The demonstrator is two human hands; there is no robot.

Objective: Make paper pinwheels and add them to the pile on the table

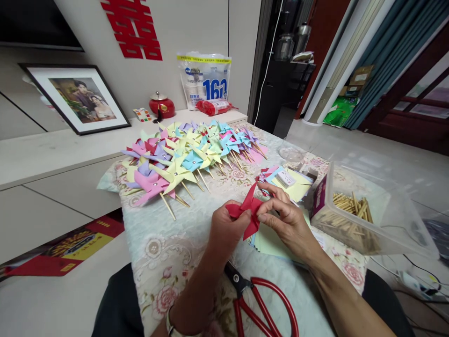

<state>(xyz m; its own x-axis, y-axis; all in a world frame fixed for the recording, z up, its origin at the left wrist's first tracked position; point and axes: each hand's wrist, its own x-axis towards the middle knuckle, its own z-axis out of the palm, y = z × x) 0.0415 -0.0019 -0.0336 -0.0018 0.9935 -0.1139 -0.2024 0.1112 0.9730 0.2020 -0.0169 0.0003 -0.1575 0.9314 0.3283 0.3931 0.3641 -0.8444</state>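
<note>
A red paper pinwheel [251, 206] with folded blades is held over the table between my two hands. My left hand [227, 230] pinches its middle, thumb on top. On the other side, the fingers of my right hand [285, 220] are closed at the edge of the red paper; the exact contact is partly hidden. Red-handled scissors [257, 299] lie below my hands, their blades partly covered by my left forearm. Under my right hand is a stack of pale green paper [271, 243]. Finished pinwheels on sticks [191, 159] lie in a large pile beyond.
On the right stands a clear plastic box [396, 234] with many wooden sticks [354, 210]. Coloured paper squares [298, 182] with a small box on top lie behind my right hand. A framed photo [82, 98], a red jar [162, 106] and a bag of cups [205, 82] stand on the white cabinet.
</note>
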